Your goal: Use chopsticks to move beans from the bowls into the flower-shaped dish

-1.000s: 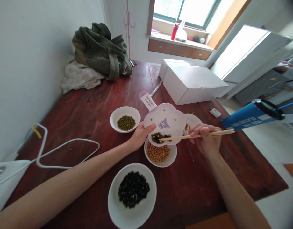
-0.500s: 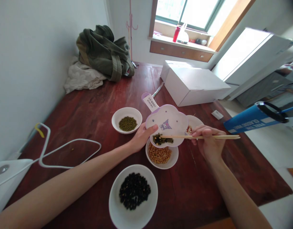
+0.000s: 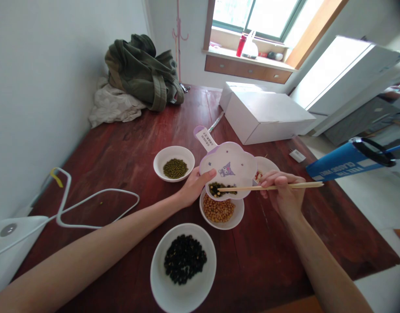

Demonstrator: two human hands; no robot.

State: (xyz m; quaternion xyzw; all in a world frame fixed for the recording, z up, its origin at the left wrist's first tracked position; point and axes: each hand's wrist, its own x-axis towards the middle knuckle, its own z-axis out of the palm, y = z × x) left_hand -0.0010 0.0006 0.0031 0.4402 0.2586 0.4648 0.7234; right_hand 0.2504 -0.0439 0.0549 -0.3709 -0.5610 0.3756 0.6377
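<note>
My left hand (image 3: pixel 193 188) grips the left rim of a cloud-shaped white and purple plate (image 3: pixel 234 167), tilted over a white bowl of yellow beans (image 3: pixel 219 211). A small heap of mixed dark and green beans (image 3: pixel 221 189) lies at the plate's lower edge. My right hand (image 3: pixel 281 191) is closed on wooden chopsticks (image 3: pixel 268 187), whose tips rest in that heap. A bowl of green beans (image 3: pixel 174 163) stands to the left, a bowl of black beans (image 3: pixel 183 265) nearest me. Another white bowl (image 3: pixel 267 167) is partly hidden behind the plate.
The red-brown wooden table (image 3: pixel 128 143) also carries a white box (image 3: pixel 263 113), a green bag on pale cloth (image 3: pixel 141 74), a white cable (image 3: pixel 95 208) and a white device (image 3: pixel 7 243) at the left. A blue object (image 3: pixel 343 163) juts in from the right.
The chopstick tips shifted slightly within the heap on the plate. The view drifted a little; plate and left hand kept their hold.
</note>
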